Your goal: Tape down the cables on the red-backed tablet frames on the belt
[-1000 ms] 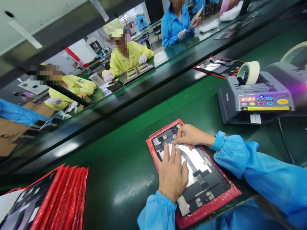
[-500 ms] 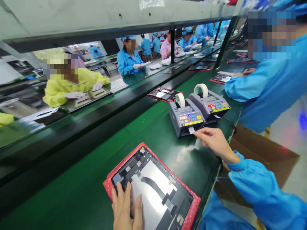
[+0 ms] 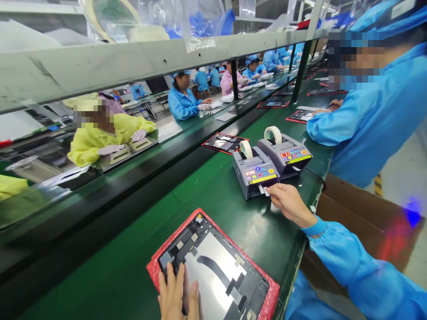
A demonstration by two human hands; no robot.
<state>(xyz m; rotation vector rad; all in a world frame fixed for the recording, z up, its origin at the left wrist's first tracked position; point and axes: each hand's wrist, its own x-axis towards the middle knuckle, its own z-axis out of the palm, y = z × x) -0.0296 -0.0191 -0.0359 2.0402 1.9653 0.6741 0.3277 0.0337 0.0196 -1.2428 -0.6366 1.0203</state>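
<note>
Two hands work well apart. The tablet back panel [image 3: 213,262], silver-centred with a black flex strip and small taped patches, lies on a red bubble pouch [image 3: 152,271], its right corner just beside the right edge of the green bench [image 3: 213,200] and its near end cut off by the frame. The left hand [image 3: 173,298] rests on the panel's near part, fingers spread. The right hand [image 3: 290,204] narrows to a pinch at a white tape strip [image 3: 263,190], at the mouth of the nearer tape dispenser [image 3: 253,171]; any grip cannot be told. A second dispenser [image 3: 283,153] stands just behind it; a cardboard box [image 3: 353,213] sits below the bench edge.
</note>
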